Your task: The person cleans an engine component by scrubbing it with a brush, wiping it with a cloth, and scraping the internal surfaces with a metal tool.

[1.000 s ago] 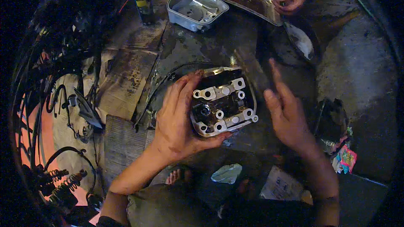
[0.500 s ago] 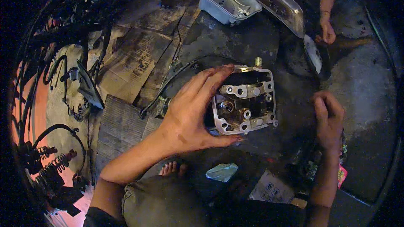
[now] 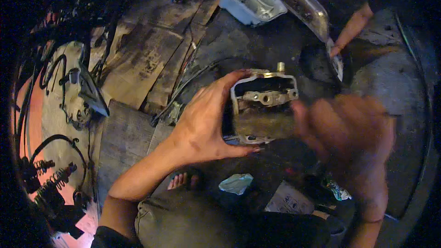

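My left hand (image 3: pixel 202 124) grips a metal engine cylinder head (image 3: pixel 266 97) from its left side, fingers over the top and thumb under the lower edge. Its open face, with bolt bosses, is turned up, and a brass-coloured stub (image 3: pixel 280 67) sticks out at the top. My right hand (image 3: pixel 349 133), smeared by motion, is closed just right of the cylinder head. From its fingers a flat brown blurred thing (image 3: pixel 264 125) reaches across the lower half of the head. What kind of thing it is I cannot make out.
Beyond stand a pale blue plastic tub (image 3: pixel 243 14) and a long shallow tray (image 3: pixel 303 7). Another person's hand (image 3: pixel 344 41) touches a thin pale piece (image 3: pixel 337 64) at the right. Cardboard (image 3: pixel 138 64) covers the floor at left, beside motorcycle parts (image 3: pixel 85 82). A crumpled plastic bag (image 3: pixel 236 183) lies nearby.
My right hand has swung up and left to the cylinder head, and the brown thing now covers part of it. The other person's hand has moved down and left onto the pale piece.
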Tool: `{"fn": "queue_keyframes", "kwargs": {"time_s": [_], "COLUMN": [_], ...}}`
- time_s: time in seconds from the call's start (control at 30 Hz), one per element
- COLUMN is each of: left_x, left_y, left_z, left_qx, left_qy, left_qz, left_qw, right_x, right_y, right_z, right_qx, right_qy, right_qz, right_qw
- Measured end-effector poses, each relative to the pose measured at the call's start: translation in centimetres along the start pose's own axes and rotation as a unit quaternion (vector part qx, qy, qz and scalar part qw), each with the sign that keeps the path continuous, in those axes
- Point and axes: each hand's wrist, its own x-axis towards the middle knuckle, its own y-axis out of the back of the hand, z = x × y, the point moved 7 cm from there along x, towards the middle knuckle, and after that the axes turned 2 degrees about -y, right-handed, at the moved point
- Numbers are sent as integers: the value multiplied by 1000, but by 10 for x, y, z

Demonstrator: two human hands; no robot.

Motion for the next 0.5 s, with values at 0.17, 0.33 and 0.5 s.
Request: {"fn": "queue_keyframes", "kwargs": {"time_s": [0.17,0.33,0.5], "left_x": [0,3,1], "left_y": [2,-1,-3], "left_z": [1,2,8], "left_qx": [14,-2,31], "left_qy": [0,-12,-25], "left_qz": [4,5,2], "left_qw": [1000,1000,999], "right_x": [-11,-48,-86], "right_y": [1,-29,-47], "right_z": [14,10,36], "right_qx": [-8,93,164], "right_qy": [-3,-112,-149], "right_qz": [62,74,115], "right_qw": [998,987,968]}}
